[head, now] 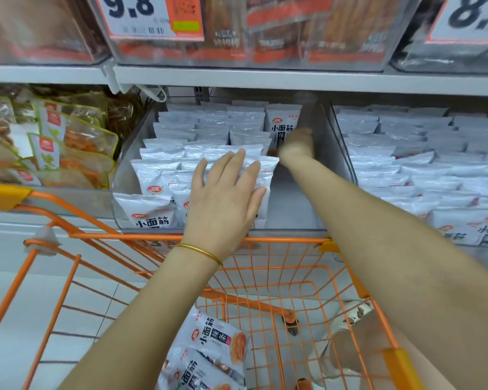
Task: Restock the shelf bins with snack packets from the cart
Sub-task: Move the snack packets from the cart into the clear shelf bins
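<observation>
- Two snack packets (212, 347) at least lie face up on the wire floor of the orange cart (265, 240), not yet shelved.
- Up at the middle bin (334, 147), our left grip (226, 198) is spread flat, fingers straight, pressing on the front rows of white packets (164, 170).
- Our right grip (295, 143) reaches deep along the bin's right side, just beside an upright packet (283, 128) at the back. It's smeared with blur, so we cannot tell whether it pinches that packet or merely touches it.
- Between the rows and the right wall we see a bare strip of bin floor (290, 204). By our reading, that's the slot to fill.
- Risk one: if we lift the left grip too soon, the standing rows may slump right into that gap, because nothing else props them.
- Risk two: the back packet stands on its own at that side, so a nudge from the right wrist could tip it flat.
- Risk three: these film packets look slippery, and pushed hard they could ride up and spill over the low front lip into the cart.
- Risk four: the neighbouring bin (406, 164) holds look-alike white packets, so a hasty drop could land stock in the wrong bin.
</observation>
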{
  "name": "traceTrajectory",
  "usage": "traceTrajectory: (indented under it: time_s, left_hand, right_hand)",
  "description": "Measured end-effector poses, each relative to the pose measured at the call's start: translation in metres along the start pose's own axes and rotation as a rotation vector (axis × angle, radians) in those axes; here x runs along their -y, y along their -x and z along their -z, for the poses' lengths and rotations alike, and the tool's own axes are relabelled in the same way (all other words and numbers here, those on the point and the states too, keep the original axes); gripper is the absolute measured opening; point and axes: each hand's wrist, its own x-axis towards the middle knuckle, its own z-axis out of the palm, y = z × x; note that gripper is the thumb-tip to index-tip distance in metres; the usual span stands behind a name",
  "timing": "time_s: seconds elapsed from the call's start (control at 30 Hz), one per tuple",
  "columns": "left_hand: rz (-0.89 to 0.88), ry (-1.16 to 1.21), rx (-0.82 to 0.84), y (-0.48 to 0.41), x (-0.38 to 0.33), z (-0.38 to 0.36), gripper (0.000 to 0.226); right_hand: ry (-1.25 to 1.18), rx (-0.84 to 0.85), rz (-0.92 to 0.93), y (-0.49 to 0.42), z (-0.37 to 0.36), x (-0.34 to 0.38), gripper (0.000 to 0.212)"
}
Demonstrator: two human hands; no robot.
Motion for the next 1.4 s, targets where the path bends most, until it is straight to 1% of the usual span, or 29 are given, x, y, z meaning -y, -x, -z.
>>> traceTrajectory:
  time_s: [0.1, 0.13, 0.2, 0.23, 0.27, 0.3, 0.33, 0.37, 0.43, 0.47, 0.5, 0.6, 0.7, 0.73, 0.83, 1.0, 1.13, 1.23, 1.3, 1.37, 1.4]
  left_hand:
    - [0.006, 0.035, -0.074, 0.020, 0.000, 0.009, 0.041]
    - [0.005, 0.038, -0.103, 0.028, 0.000, 0.012, 0.038]
    - [0.005, 0.013, -0.153, 0.047, 0.001, 0.017, 0.031]
    - [0.010, -0.008, -0.178, 0.055, 0.002, 0.019, 0.028]
    - [0.017, -0.031, -0.204, 0.064, 0.003, 0.021, 0.026]
    - [0.024, -0.053, -0.231, 0.071, 0.003, 0.023, 0.025]
    - [0.026, -0.072, -0.257, 0.078, 0.004, 0.025, 0.023]
    - [0.024, -0.087, -0.273, 0.084, 0.005, 0.027, 0.021]
    - [0.004, -0.103, -0.263, 0.094, 0.007, 0.029, 0.019]
    - [-0.005, -0.104, -0.242, 0.098, 0.009, 0.029, 0.018]
    - [-0.006, -0.099, -0.216, 0.101, 0.010, 0.029, 0.017]
    - [0.037, -0.030, -0.145, 0.105, 0.013, 0.026, 0.019]
    - [0.086, 0.050, -0.121, 0.103, 0.014, 0.023, 0.023]
    - [0.095, 0.066, -0.118, 0.102, 0.014, 0.022, 0.023]
    - [0.101, 0.076, -0.103, 0.101, 0.011, 0.019, 0.024]
    - [0.083, 0.060, -0.084, 0.100, 0.008, 0.016, 0.017]
    - [0.059, 0.066, -0.090, 0.100, 0.007, 0.019, 0.017]
    - [0.016, 0.057, -0.145, 0.095, 0.005, 0.025, 0.019]
    - [-0.003, 0.060, -0.202, 0.087, 0.000, 0.030, 0.020]
    - [0.019, 0.083, -0.264, 0.076, -0.005, 0.035, 0.022]
    - [0.041, 0.099, -0.286, 0.070, -0.007, 0.036, 0.024]
  right_hand:
    - [0.035, 0.027, 0.126, 0.041, 0.031, -0.002, 0.042]
    - [-0.007, 0.005, 0.169, 0.063, 0.045, -0.004, 0.037]
    - [-0.127, -0.045, 0.330, 0.114, 0.070, -0.013, 0.026]
    - [-0.184, -0.025, 0.404, 0.139, 0.079, -0.020, 0.019]
    - [-0.215, 0.045, 0.469, 0.163, 0.084, -0.023, 0.014]
    - [-0.195, 0.172, 0.518, 0.185, 0.085, -0.027, 0.012]
    - [-0.114, 0.341, 0.547, 0.203, 0.080, -0.030, 0.009]
    - [0.034, 0.533, 0.560, 0.216, 0.069, -0.034, 0.004]
    - [0.374, 0.857, 0.594, 0.234, 0.033, -0.044, 0.019]
    - [0.479, 0.955, 0.597, 0.240, 0.010, -0.053, 0.028]
    - [0.528, 1.003, 0.598, 0.243, -0.012, -0.064, 0.035]
    - [0.511, 1.034, 0.534, 0.249, -0.060, -0.101, 0.056]
    - [0.474, 1.088, 0.503, 0.252, -0.077, -0.127, 0.075]
    - [0.455, 1.099, 0.492, 0.252, -0.079, -0.131, 0.078]
    - [0.423, 1.077, 0.471, 0.253, -0.082, -0.135, 0.070]
    - [0.506, 1.082, 0.468, 0.246, -0.087, -0.136, 0.045]
    - [0.475, 1.104, 0.399, 0.230, -0.067, -0.121, 0.047]
    - [0.381, 1.177, 0.323, 0.212, -0.023, -0.099, 0.043]
    - [0.305, 1.224, 0.357, 0.200, 0.026, -0.087, 0.038]
    - [0.179, 1.180, 0.376, 0.193, 0.079, -0.085, 0.026]
    - [0.071, 1.137, 0.352, 0.191, 0.103, -0.085, 0.023]
